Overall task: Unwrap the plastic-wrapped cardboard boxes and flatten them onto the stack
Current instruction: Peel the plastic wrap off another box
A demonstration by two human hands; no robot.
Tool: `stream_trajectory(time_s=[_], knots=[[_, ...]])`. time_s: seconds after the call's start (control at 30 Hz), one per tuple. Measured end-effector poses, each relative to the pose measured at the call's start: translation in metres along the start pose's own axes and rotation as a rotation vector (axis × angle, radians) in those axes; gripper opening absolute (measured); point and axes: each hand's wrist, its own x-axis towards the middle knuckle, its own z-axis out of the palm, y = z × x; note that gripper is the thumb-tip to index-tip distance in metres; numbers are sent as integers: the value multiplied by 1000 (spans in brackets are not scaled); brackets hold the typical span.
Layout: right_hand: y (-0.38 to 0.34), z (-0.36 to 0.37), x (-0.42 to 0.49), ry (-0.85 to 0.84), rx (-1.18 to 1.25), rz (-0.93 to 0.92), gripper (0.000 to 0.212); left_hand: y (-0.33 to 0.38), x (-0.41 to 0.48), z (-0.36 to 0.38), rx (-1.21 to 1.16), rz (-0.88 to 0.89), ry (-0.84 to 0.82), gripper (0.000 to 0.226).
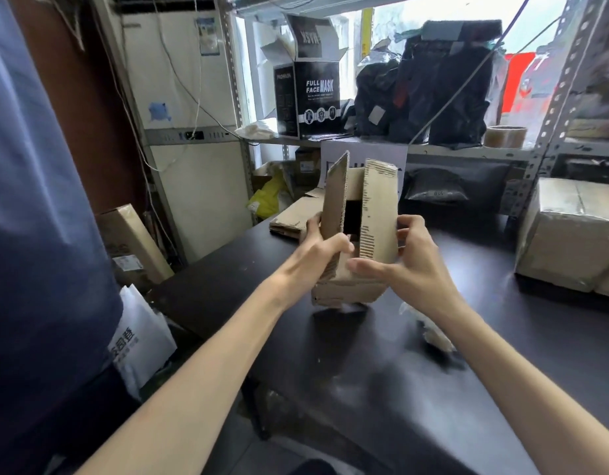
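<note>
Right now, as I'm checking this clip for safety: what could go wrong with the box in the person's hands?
1. The left hand and right hand grip the cardboard box by its two upright flaps; a flap might tear, or the box might slip.
2. Both hands close on raw corrugated edges, so a cut is possible.
3. The crumpled plastic wrap beside the right forearm could get swept off the table.

Flattened stack [292, 219] on table [501, 337] behind held box [357, 234] — wrapped boxes [570, 234] right.
</note>
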Motion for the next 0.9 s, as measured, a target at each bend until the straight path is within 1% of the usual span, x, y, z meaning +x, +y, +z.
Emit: stream_trajectory(time_s=[0.07,0.1,0.17,0.23,0.27,0.3,0.37,0.4,0.43,0.5,0.53,0.57,0.63,0.67,0.7,0.77,0.8,0.9], knots=[[-7,2,3,39,-74,22,85,5,0,-3,-18,-1,3,87],[-9,2,5,24,-61,33,77,6,1,-5,-21,-3,-6,86],[-15,-2,7,-38,56,87,62,8,2,-13,2,-10,-38,85],[-17,-9,6,-97,199,156,55,9,4,-19,20,-20,-44,86],[-18,-13,5,-120,244,180,53,9,6,-21,7,-30,-21,84],[-18,-18,5,-144,273,201,53,10,10,-23,-20,-48,17,77],[-17,-25,5,-177,313,241,56,12,18,-23,-100,-116,87,49],[-17,-27,6,-183,332,264,57,13,22,-23,-136,-151,114,39],[-17,-29,7,-184,352,285,55,14,25,-23,-167,-167,138,35],[-17,-28,13,-180,388,326,50,17,30,-24,-201,-143,184,36],[-19,-27,17,-167,399,345,49,19,31,-24,-190,-122,202,36],[-21,-28,21,-149,393,357,52,22,31,-25,-164,-95,210,37],[-28,-31,30,-53,286,316,80,28,28,-28,-86,-17,215,41],[-34,-36,35,28,192,245,94,31,27,-30,-49,28,207,42],[-41,-42,39,103,96,154,102,34,27,-32,-20,58,187,44],[-57,-57,47,184,-71,16,101,40,28,-36,47,111,143,46],[-65,-65,52,179,-141,-10,97,43,29,-38,100,138,117,46],[-77,-72,67,39,-271,53,85,47,35,-39,213,215,58,47]])
